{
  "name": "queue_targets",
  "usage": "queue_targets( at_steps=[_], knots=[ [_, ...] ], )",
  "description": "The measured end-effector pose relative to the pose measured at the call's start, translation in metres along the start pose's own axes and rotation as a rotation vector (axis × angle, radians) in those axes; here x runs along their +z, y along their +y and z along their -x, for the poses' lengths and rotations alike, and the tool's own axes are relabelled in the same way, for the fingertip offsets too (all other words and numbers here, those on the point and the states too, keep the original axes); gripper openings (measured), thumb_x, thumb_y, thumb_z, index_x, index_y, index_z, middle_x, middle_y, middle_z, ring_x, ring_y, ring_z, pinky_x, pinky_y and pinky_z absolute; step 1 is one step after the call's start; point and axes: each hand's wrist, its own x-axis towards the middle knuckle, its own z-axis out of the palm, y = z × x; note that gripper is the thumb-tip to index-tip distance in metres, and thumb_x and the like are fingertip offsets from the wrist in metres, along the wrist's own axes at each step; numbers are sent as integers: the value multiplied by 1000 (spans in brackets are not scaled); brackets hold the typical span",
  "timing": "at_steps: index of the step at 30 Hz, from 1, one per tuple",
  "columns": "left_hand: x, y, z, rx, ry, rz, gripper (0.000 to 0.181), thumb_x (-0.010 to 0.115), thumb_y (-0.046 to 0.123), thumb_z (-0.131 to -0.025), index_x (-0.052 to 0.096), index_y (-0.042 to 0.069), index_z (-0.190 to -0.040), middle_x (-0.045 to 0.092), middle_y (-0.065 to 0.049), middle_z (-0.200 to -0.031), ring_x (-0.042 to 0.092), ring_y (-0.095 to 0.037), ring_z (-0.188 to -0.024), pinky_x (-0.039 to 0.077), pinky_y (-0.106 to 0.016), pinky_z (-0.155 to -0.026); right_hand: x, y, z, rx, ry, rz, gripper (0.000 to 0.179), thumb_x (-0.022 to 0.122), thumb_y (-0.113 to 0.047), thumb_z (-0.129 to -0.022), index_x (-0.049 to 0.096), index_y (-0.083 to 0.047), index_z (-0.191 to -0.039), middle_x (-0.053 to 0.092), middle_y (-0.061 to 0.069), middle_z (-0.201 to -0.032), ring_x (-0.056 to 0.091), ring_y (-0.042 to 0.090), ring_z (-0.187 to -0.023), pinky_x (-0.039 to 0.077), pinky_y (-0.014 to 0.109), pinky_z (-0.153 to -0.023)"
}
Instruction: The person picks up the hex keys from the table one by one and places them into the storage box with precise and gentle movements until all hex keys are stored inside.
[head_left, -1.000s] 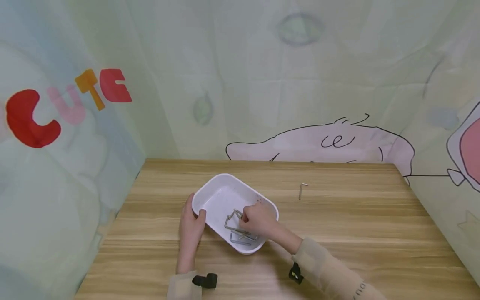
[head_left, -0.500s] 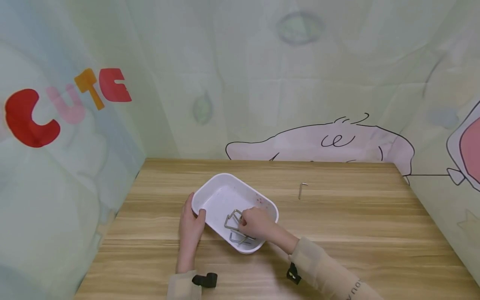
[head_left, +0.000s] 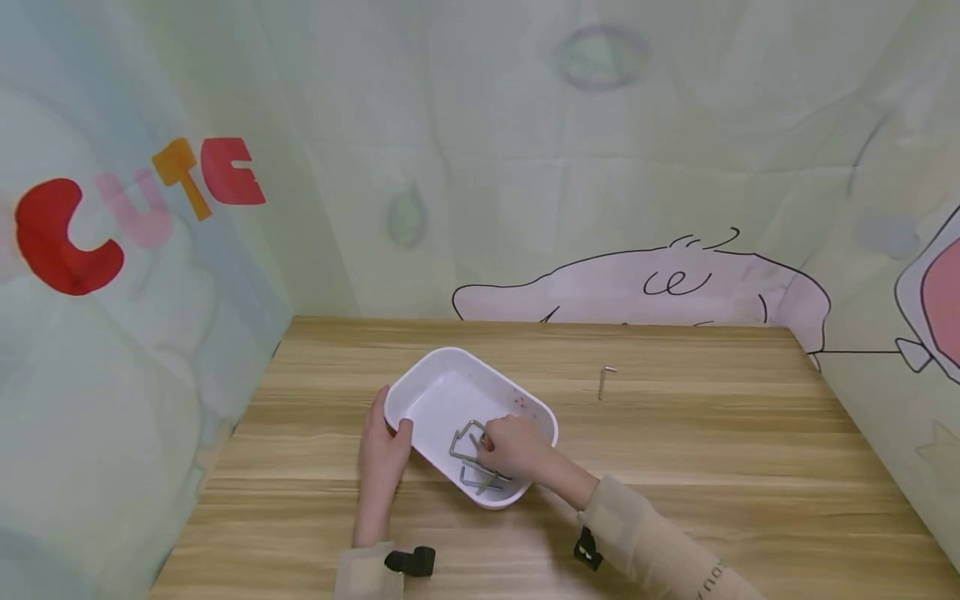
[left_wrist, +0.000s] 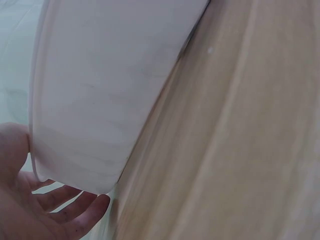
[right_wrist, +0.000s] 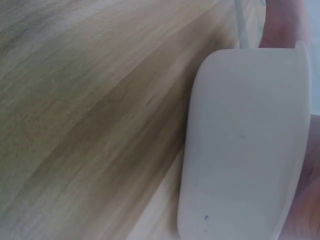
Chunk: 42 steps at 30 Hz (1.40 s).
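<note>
Several metal hex keys [head_left: 467, 457] lie in a pile at the near right end of a white plastic tray [head_left: 435, 400]. My left hand [head_left: 383, 454] grips the tray's left end, thumb over the rim and fingers along the outside wall. In the left wrist view, those fingers [left_wrist: 75, 215] curl against the tray's end. Inside the tray, my right hand [head_left: 513, 448] has its fingers curled down on the pile and pinches a hex key, mostly hidden by the hand. The right wrist view shows mainly the tray's outer wall [right_wrist: 240, 145].
A single hex key [head_left: 602, 383] lies on the wooden table [head_left: 712, 433], right of the tray and further back. A printed cloth backdrop [head_left: 360, 167] stands behind the table and along its sides.
My right hand has shifted slightly left within the tray, and the hex keys beneath it have moved a little. My left hand and the tray stay in place.
</note>
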Motion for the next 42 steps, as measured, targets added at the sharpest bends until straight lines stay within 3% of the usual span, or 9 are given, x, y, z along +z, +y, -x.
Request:
queue_targets(
  at_steps=[6,11,20,29,42],
  knots=[
    [1,0,1,11,12,6,63,52,5,-85,35,-1,-146,40,-29,-144,40,-44,-133,31,-56,-113,-8,0,3,31,-5,-85,21,68,-23,-81,56,-15,-65,52,-9,-58,45,5,-52,37,18,-49],
    [3,0,1,35,48,4,63,52,7,-83,37,-1,-144,43,-30,-141,43,-45,-129,34,-56,-110,-12,3,5,38,13,-83,22,65,-22,-82,55,-15,-64,50,-8,-56,44,5,-50,36,17,-46],
    [1,-1,0,1,-2,6,63,52,4,-87,34,0,-146,40,-28,-145,39,-43,-134,30,-55,-114,-16,7,11,49,67,-87,21,66,-25,-83,57,-15,-66,53,-7,-58,46,7,-53,37,19,-49],
    [1,-3,-1,-2,4,1,63,53,5,-86,34,1,-146,39,-27,-147,38,-41,-136,29,-53,-115,-25,9,17,78,141,-117,18,66,-20,-83,58,-14,-68,53,-6,-61,46,8,-57,37,19,-50],
    [1,-2,0,-9,3,5,63,53,5,-86,35,1,-146,39,-27,-146,38,-41,-136,29,-53,-115,-34,15,24,108,182,-213,14,65,-19,-85,59,-13,-73,54,-5,-63,46,7,-56,38,18,-47]
  ],
)
